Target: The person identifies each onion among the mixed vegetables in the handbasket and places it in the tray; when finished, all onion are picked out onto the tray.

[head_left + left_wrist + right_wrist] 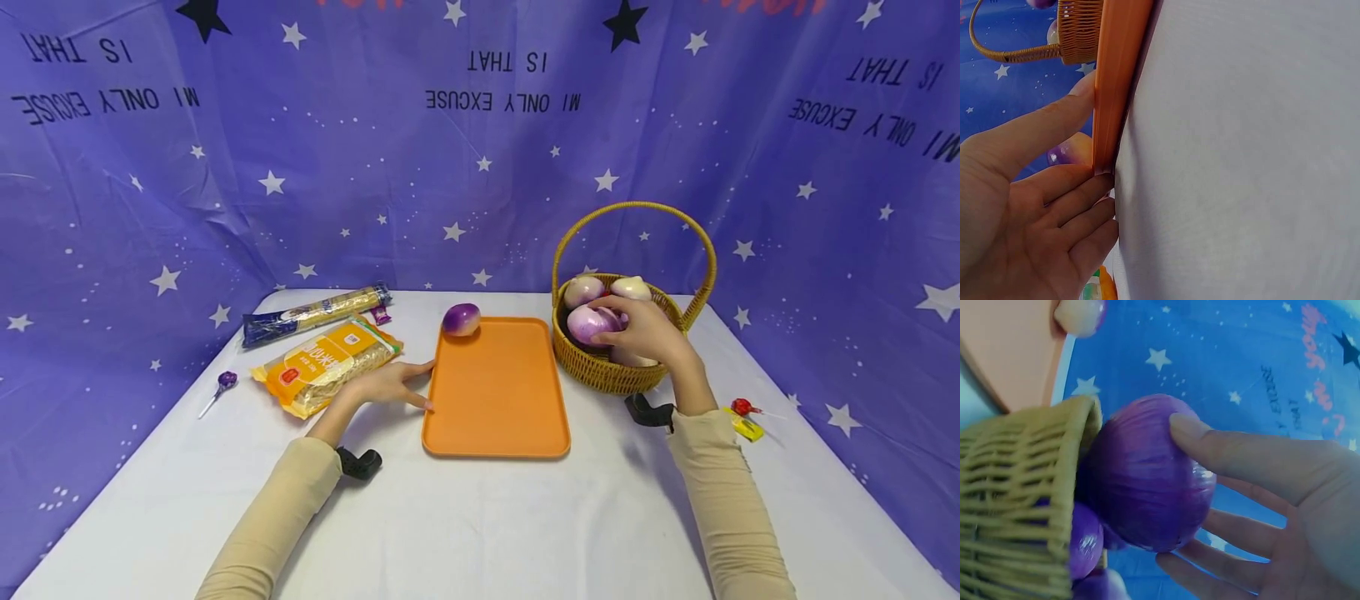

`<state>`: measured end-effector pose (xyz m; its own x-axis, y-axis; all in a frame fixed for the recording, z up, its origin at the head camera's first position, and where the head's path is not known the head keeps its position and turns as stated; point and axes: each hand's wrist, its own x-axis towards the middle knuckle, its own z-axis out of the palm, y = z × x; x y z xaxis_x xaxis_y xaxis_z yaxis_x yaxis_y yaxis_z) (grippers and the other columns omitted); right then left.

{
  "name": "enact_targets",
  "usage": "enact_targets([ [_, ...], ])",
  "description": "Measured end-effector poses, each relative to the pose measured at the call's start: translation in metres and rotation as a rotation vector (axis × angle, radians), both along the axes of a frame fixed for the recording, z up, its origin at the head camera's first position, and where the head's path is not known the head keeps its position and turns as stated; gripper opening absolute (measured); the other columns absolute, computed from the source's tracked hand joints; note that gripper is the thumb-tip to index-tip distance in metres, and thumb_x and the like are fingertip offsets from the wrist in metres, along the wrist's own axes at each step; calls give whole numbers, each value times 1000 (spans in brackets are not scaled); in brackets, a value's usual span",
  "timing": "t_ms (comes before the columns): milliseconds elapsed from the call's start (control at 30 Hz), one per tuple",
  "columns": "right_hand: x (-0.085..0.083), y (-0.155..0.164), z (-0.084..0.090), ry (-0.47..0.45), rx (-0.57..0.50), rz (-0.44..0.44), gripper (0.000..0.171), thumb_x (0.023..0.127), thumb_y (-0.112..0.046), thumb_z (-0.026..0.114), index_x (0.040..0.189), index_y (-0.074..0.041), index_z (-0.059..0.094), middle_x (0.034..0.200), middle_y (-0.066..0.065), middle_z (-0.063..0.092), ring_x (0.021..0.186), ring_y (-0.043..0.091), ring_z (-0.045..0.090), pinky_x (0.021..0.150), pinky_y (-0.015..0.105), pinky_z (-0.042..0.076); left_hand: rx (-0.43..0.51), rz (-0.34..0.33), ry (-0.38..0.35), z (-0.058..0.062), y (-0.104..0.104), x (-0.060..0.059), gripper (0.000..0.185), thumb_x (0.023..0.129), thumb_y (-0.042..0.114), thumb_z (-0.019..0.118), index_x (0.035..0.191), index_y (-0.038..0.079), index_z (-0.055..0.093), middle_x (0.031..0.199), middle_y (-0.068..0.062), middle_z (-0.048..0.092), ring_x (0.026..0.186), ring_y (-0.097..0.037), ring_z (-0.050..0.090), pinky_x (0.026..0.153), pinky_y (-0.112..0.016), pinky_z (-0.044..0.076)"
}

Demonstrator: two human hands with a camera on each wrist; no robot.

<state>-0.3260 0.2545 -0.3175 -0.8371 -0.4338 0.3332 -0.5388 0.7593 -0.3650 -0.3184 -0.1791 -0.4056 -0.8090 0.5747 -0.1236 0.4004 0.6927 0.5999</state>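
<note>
Right hand (pixel 1285 506) gripping purple onion (pixel 1144 472) over basket (pixel 1019 487), left hand (pixel 1029 206) flat against tray (pixel 1116 81) edge

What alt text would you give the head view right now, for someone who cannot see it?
A person's right hand grips a purple onion in a woven wicker basket, while the left hand rests flat against the edge of an orange plastic tray. Another purple onion sits at the tray's far corner.

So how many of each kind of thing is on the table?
Purple onions: 4, one on the tray, one held by the right hand, two more in the basket
Noodle packs: 2
Lollipops: 2
Orange tray: 1
Basket: 1
Total: 10
</note>
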Motion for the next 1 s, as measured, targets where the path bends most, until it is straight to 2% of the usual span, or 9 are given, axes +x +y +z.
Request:
enact_targets([
  [100, 3, -11, 1, 55, -61, 36, 55, 76, -16, 83, 125, -2, 61, 117, 20, 63, 104, 36, 58, 93, 51, 46, 2, 1, -1, 0, 0, 0, 89, 83, 36, 76, 149, 1, 30, 151, -20, 34, 139, -36, 29, 114, -48, 24],
  [267, 4, -34, -5, 128, -151, 123, 55, 76, -13, 83, 125, -2, 61, 120, 16, 63, 110, 34, 58, 96, 48, 45, 5, 0, -2, 0, 1, 0, 88, 83, 36, 76, 149, 1, 30, 151, -20, 34, 139, -36, 29, 114, -48, 24],
  [567, -1, -71, -23, 121, -206, 151, 56, 79, -16, 82, 129, -4, 59, 123, 11, 63, 110, 27, 60, 94, 43, 50, 12, -5, 7, 0, 2, 0, 88, 83, 35, 76, 149, 0, 30, 150, -20, 34, 139, -36, 30, 114, -48, 24],
  [733, -16, -91, -35, 80, -180, 152, 54, 79, -18, 81, 127, -4, 60, 122, 10, 64, 106, 25, 60, 93, 41, 49, 6, 0, 3, 1, 1, 1, 88, 84, 35, 76, 149, 0, 30, 150, -21, 34, 139, -37, 29, 113, -49, 25],
  [867, -34, -105, -42, 48, -153, 158, 53, 78, -18, 82, 126, -2, 62, 120, 11, 65, 110, 26, 60, 99, 40, 46, 1, 2, 2, 1, 1, 2, 88, 83, 35, 76, 150, 1, 29, 150, -20, 34, 139, -36, 30, 113, -48, 25],
  [1000, -53, -117, -47, 4, -103, 137, 52, 78, -17, 82, 123, -2, 63, 117, 13, 66, 108, 28, 60, 99, 40, 45, 3, 4, 2, -1, 1, 0, 88, 83, 36, 76, 150, 1, 30, 150, -21, 34, 138, -37, 29, 113, -49, 25],
])
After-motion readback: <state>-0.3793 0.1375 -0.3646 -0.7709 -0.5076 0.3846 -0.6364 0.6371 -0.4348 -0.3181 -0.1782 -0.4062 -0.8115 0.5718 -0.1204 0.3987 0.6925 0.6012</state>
